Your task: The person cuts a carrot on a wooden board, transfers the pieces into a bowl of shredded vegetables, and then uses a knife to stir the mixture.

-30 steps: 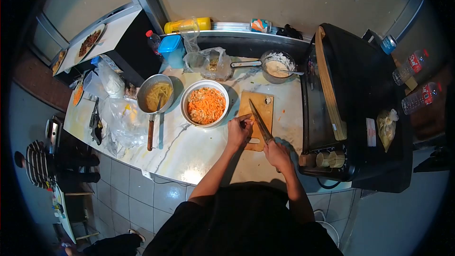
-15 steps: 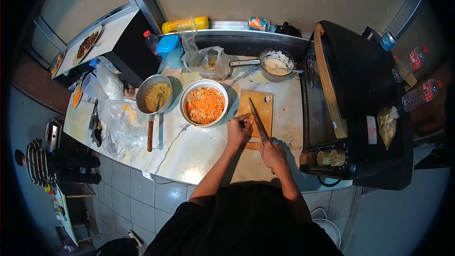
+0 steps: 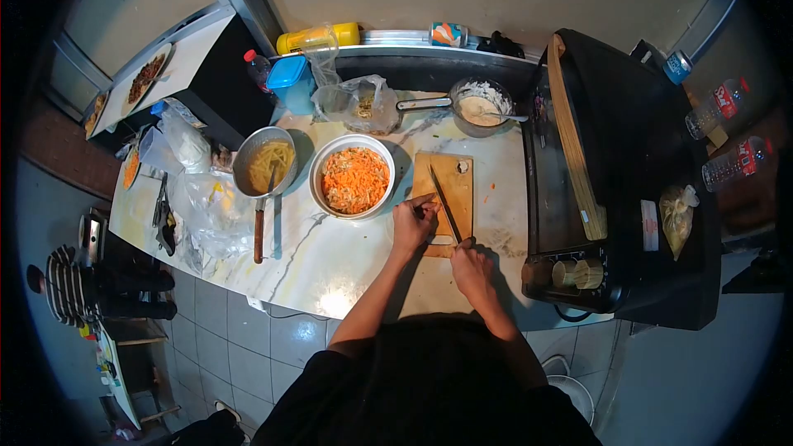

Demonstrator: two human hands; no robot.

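The left hand (image 3: 413, 227) is on the left side of the wooden cutting board (image 3: 444, 198). Its fingers are bent and close together; I cannot tell if they hold some small thing. The right hand (image 3: 472, 271) is closed around the handle of the knife (image 3: 444, 205), and the blade lies over the board, pointing away from the person. To the left of the board is a white bowl (image 3: 353, 177) with orange shreds, and beside this bowl is a pot (image 3: 264, 163) with pale strips in liquid. Behind the board, a pan (image 3: 481, 107) contains a pale mixture and a spoon (image 3: 505, 117).
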